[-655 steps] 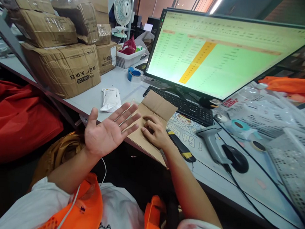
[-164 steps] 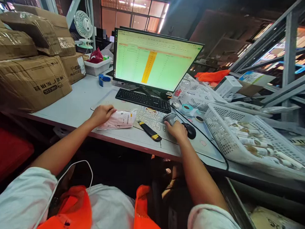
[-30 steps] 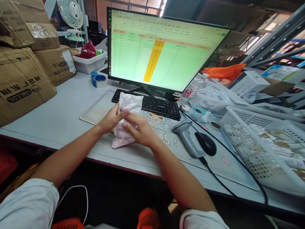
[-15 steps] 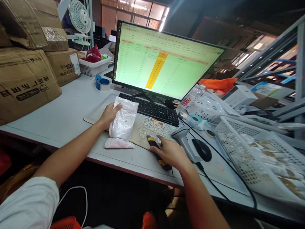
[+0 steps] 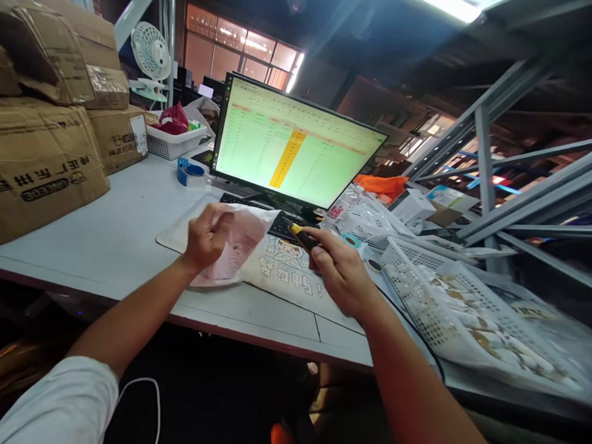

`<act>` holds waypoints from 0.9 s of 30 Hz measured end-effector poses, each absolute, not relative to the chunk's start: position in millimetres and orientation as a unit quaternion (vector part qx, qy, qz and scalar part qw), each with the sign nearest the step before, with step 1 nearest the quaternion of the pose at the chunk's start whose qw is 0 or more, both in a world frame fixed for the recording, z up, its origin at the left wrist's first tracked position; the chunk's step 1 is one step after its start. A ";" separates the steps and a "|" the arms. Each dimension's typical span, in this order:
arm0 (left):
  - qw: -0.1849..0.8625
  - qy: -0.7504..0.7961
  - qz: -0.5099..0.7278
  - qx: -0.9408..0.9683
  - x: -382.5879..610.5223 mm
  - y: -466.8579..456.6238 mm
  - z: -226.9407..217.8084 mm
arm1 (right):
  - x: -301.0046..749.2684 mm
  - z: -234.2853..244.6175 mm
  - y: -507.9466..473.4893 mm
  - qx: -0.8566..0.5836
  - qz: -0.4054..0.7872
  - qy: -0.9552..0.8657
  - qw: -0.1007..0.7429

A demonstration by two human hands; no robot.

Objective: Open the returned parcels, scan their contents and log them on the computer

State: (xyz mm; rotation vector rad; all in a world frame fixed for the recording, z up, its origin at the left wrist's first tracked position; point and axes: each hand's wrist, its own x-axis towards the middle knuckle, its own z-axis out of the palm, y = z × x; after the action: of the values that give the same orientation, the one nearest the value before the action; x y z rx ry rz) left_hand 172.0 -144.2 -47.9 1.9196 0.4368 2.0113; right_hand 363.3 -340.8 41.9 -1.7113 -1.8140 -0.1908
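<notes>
My left hand [image 5: 207, 238] is closed on the left part of a white plastic mailer bag [image 5: 244, 239], which is lifted and tilted over the desk mat [image 5: 294, 280]. A pinkish tint shows through the bag. In my right hand [image 5: 340, 269] is a black and yellow utility knife [image 5: 301, 236], its tip pointing up and left towards the bag's upper right corner. Whether the blade touches the bag I cannot tell. Behind both hands lies a black keyboard [image 5: 281, 226], partly covered by the bag.
A monitor [image 5: 260, 143] showing a spreadsheet stands at the back. Cardboard boxes [image 5: 40, 168] are stacked on the left. At the right is a white perforated basket [image 5: 419, 297] with small packed items. A blue tape dispenser [image 5: 188, 171] and a white basket [image 5: 170, 143] sit back left.
My left hand has raised and tilted the bag from the desk. My right hand has picked up the utility knife and brought it up to the bag. The camera view has shifted.
</notes>
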 end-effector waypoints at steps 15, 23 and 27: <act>0.079 0.171 0.731 0.656 177.5 -147.8 -53.7 | 300.1 69.0 -304.0 -0.682 -0.087 -0.707 0.168; 0.005 0.107 0.759 0.642 173.1 -147.1 -55.0 | 284.1 61.7 -296.4 -0.716 -0.137 -0.673 0.121; -0.012 0.100 0.763 0.639 168.6 -142.3 -54.6 | 306.7 52.9 -302.4 -0.754 -0.172 -0.625 0.106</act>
State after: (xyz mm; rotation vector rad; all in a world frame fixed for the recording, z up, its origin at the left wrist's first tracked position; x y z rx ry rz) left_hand 168.6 -142.3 -54.6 2.0226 0.3165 2.4137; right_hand 306.7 -302.4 52.9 -2.2223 -1.8410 -0.5076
